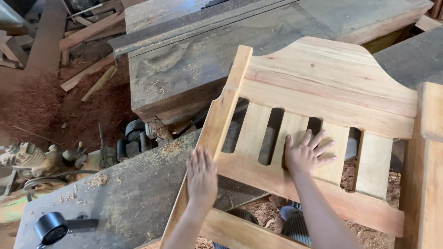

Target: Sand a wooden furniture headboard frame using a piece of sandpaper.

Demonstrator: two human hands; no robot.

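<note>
Sawdust-strewn floor, dusty workbenches, timber offcuts

A slatted frame lies tilted across a table and a bench behind it, its arched top rail toward the far side. The left hand rests flat on the frame's left post; the right hand lies spread on the slats just above the lower rail. A knob sits at the table's near left corner. Scrap boards lie on the floor at far left, with a motor between table and bench.
</note>
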